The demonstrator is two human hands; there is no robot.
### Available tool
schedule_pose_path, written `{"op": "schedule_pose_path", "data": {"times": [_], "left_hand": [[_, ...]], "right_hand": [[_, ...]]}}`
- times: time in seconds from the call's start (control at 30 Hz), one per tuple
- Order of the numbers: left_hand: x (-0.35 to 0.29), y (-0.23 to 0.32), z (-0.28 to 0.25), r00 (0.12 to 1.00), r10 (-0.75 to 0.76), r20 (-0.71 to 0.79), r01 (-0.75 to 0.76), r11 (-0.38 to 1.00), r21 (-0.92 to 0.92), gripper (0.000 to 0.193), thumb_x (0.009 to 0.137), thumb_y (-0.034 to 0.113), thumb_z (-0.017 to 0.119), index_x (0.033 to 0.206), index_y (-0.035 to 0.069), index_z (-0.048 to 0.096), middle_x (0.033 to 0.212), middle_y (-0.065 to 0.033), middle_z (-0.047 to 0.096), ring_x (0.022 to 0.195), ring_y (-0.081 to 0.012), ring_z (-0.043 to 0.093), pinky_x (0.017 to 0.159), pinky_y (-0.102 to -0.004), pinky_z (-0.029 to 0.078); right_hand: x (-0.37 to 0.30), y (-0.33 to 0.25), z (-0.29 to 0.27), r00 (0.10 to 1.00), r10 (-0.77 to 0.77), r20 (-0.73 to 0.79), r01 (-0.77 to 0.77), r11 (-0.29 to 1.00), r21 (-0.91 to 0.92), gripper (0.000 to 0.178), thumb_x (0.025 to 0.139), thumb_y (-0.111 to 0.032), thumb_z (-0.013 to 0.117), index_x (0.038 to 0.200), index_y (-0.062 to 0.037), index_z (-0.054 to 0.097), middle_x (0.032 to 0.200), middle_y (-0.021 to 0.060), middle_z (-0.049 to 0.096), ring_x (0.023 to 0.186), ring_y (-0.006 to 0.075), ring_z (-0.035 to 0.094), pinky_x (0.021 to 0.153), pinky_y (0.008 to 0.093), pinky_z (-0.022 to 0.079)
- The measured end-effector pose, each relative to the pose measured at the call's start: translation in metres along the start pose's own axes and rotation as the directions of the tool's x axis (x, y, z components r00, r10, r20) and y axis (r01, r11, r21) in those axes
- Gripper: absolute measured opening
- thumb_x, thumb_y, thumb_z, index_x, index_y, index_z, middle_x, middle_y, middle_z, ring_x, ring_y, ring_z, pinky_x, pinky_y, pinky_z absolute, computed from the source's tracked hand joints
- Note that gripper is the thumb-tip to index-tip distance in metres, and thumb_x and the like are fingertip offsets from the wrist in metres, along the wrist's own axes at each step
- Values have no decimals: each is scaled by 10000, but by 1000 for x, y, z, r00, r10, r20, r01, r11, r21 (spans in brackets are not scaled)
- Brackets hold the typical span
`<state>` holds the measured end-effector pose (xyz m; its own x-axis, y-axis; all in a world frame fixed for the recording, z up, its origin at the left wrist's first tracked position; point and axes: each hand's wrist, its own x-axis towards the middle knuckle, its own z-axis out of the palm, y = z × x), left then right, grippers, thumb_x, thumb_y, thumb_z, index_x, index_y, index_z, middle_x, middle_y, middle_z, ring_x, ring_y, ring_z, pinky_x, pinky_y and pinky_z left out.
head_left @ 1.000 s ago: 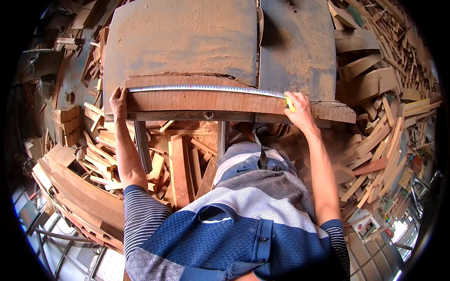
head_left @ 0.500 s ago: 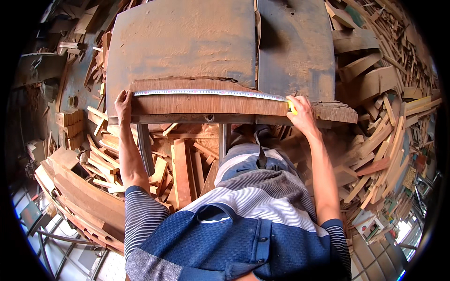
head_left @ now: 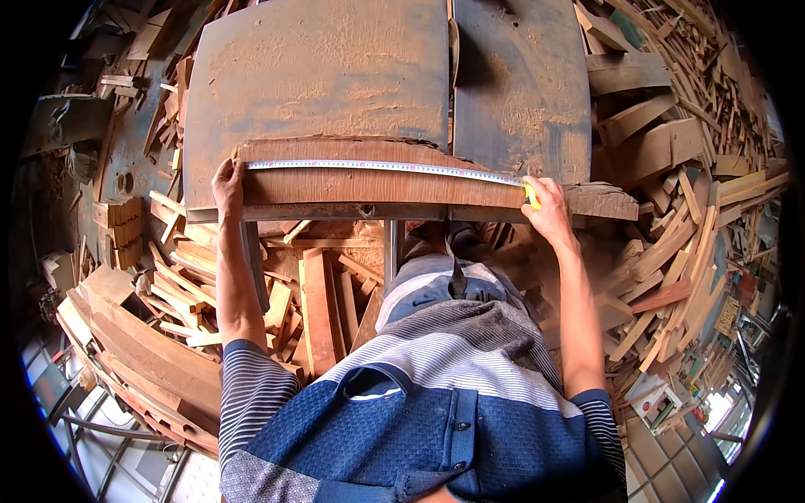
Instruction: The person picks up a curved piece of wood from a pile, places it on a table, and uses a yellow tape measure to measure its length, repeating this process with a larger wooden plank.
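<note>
A long reddish-brown board [head_left: 377, 191] with a rough, bark-like far edge lies across the near edge of the dusty saw table. Along its length runs the white blade of a tape measure [head_left: 360, 165], drawn out from left to right. At the board's left end my left hand [head_left: 227, 189] pinches the blade's end, its fingers closed against the wood. My right hand [head_left: 550, 210] is wrapped round the yellow tape case [head_left: 532, 198], near the board's right part. The board's tapered, cracked right end [head_left: 605, 201] sticks out past the table.
The metal table [head_left: 327, 75] is coated in sawdust, with a slot [head_left: 454, 50] running away from me. Offcuts [head_left: 314, 310] lie below its near edge. Stacked curved planks [head_left: 151, 352] stand at the left, and a large heap of wood strips [head_left: 671, 251] fills the right.
Both hands and the board have shifted slightly to the right relative to the table. The tape stays stretched between my hands.
</note>
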<state>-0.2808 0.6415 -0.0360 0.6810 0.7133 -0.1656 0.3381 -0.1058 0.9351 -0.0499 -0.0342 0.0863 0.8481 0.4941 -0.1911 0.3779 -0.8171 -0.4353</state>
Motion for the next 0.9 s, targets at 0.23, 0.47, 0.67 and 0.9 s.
{"op": "schedule_pose_path", "data": {"times": [0.23,0.47,0.67,0.9], "left_hand": [[-8,5,10,996,-3,-84,14,991,135,413,989,194,737,1300,-65,653,1131,-63,729,1018,-110,653,913,-244,503],[-21,14,26,999,-15,-50,17,999,46,473,990,200,737,1342,-90,614,1196,-98,714,1083,-133,648,966,-253,489],[-22,17,28,998,8,-61,-3,997,72,356,1001,183,713,1255,-63,674,1101,-46,737,1005,-79,628,899,-224,484],[-21,20,30,999,3,-52,-2,1000,31,343,1003,181,709,1230,-72,667,1085,-30,721,989,-86,622,895,-230,478]], "right_hand": [[-8,13,-2,999,-9,-38,10,999,38,590,725,-41,724,1307,-118,663,1233,145,630,1180,371,577,1035,443,465],[-14,20,-6,999,31,-42,-28,998,63,597,723,-26,722,1313,-100,659,1235,145,631,1187,366,574,1038,435,460],[-15,25,-5,999,35,-42,-33,998,49,598,725,-24,715,1315,-102,659,1242,149,629,1185,369,574,1041,434,459],[-17,24,0,996,35,-81,-32,999,33,601,719,-21,712,1313,-101,662,1245,149,627,1195,370,567,1054,437,452]]}}
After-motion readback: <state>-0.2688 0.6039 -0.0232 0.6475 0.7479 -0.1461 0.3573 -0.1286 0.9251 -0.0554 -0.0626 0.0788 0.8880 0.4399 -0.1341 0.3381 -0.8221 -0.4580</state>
